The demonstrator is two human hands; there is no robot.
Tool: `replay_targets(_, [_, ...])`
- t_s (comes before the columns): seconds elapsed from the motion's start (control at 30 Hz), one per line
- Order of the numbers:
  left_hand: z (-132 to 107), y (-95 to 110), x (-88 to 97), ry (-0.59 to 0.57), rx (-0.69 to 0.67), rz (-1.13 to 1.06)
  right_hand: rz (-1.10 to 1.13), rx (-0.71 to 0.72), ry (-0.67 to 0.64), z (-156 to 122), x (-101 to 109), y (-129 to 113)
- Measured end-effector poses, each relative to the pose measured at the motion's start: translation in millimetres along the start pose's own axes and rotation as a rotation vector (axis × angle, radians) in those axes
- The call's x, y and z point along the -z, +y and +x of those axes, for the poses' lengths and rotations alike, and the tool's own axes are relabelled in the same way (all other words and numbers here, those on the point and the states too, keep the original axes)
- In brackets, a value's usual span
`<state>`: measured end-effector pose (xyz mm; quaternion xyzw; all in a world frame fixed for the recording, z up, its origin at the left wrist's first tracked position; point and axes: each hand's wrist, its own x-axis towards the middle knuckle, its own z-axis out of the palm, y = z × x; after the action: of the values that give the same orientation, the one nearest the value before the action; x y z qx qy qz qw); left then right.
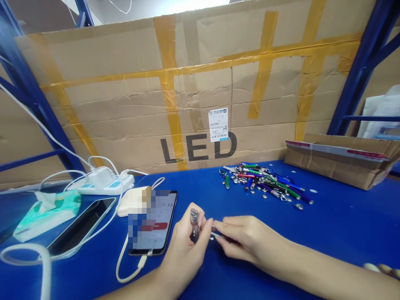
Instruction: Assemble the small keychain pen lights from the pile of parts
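My left hand [191, 243] is closed around a small grey metallic tube [194, 229] that stands nearly upright, its silver end pointing up. Close beside it on the right, my right hand [246, 237] pinches a small, thin, shiny metal piece [216, 236]. The fingertips of both hands almost meet over the blue tabletop, and I cannot tell whether the two parts touch. Fingers hide much of each part. Beyond my hands lies a loose pile of slim metal tubes [265, 179] in green, blue, purple, red and silver, with small round silver pieces [298, 206] around it.
Left of my hands are a phone [170, 212] with a lit screen, a white power bank [133, 201], a second phone [81, 225], a tissue pack [62, 210] and a power strip [125, 182] with cables. Taped cardboard [131, 116] stands behind. An open carton [331, 164] sits at right.
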<state>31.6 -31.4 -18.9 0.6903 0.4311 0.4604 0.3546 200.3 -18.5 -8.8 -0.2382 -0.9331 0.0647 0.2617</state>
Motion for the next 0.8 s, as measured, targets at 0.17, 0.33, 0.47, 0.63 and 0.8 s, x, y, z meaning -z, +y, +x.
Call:
replay_targets(0.17, [-1, 0, -0.2, -0.008, -0.05, 0.081, 0.006, 0.002, 0.075, 0, -3, -2])
replay_targets(0.33, [-3, -2, -0.6, 0.025, -0.104, 0.156, 0.058, -0.042, 0.096, 0, -4, -3])
replay_targets(0.47, [-3, -2, -1.2, 0.027, -0.137, 0.172, 0.119, -0.082, 0.095, 0, -7, -4])
replay_targets(0.63, [-5, 6, 0.4, -0.032, -0.049, 0.098, 0.121, -0.064, 0.151, 1, -3, 3])
replay_targets(0.8, [-6, 13, 4.1, -0.201, 0.047, -0.016, 0.067, -0.106, 0.321, 1, 5, 13])
